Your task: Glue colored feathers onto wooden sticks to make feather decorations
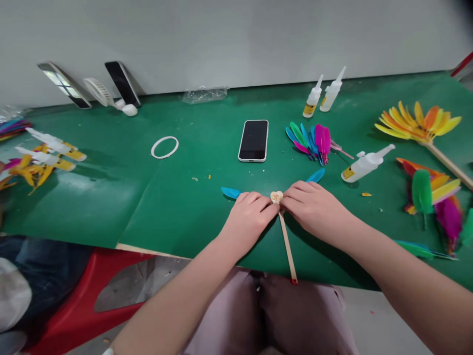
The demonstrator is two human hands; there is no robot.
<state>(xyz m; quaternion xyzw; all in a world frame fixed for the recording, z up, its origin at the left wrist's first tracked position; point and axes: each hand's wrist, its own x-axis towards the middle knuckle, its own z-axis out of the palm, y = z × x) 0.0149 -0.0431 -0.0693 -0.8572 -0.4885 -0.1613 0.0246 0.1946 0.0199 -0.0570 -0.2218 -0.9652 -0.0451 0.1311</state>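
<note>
At a green bench (199, 217), we are watching a left hand (251, 214) and a right hand (314, 207) working over a heart-shaped piece (276, 197) that is sitting atop a slim wooden stick (287, 246). Each grip appears to be pinching an edge of the heart, left and right, while a left blue feather (231, 193) and a right blue feather (316, 175) are poking out from behind the knuckles. The stick is slanting toward us, its red-tipped end resting at the bench's front edge.

We are judging that uneven pressure from the two sides could be twisting the heart off line or creasing a quill, and that a bump on the overhanging end could be swinging the stick. A stray right hand could be toppling the dropper bottle (360, 167) just beyond it.

The fingers are hiding the feathers' inner ends, so we are not making out whether these are fastened or merely held. Fingertip contact is staying unclear, and the frame is cutting off loose feathers (467, 229) at right.
</note>
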